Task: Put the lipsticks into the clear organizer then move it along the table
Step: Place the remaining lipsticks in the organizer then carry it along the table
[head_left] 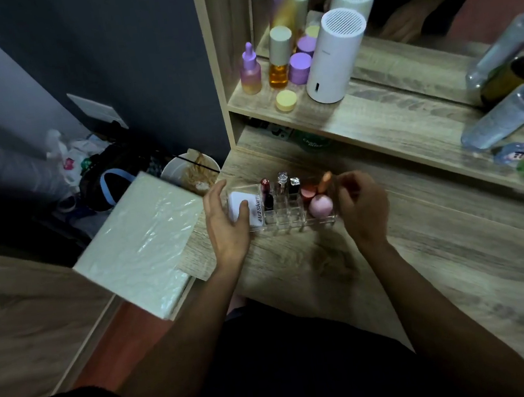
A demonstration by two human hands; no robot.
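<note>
Now my left hand (pixel 225 218) grips the left end of the clear organizer (pixel 283 207) on the wooden table (pixel 428 259). Lipsticks (pixel 266 194) stand inside it. My right hand (pixel 362 201) touches the right end, fingers curled against its side.

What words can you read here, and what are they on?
"4U2Skin": on the white box in the left end of the organizer.
Green label under the shelf: there is writing, but too blurred to read.
White tower on the shelf: a small mark near its top, too small to read.
Bottles and jars: no readable text.
</note>
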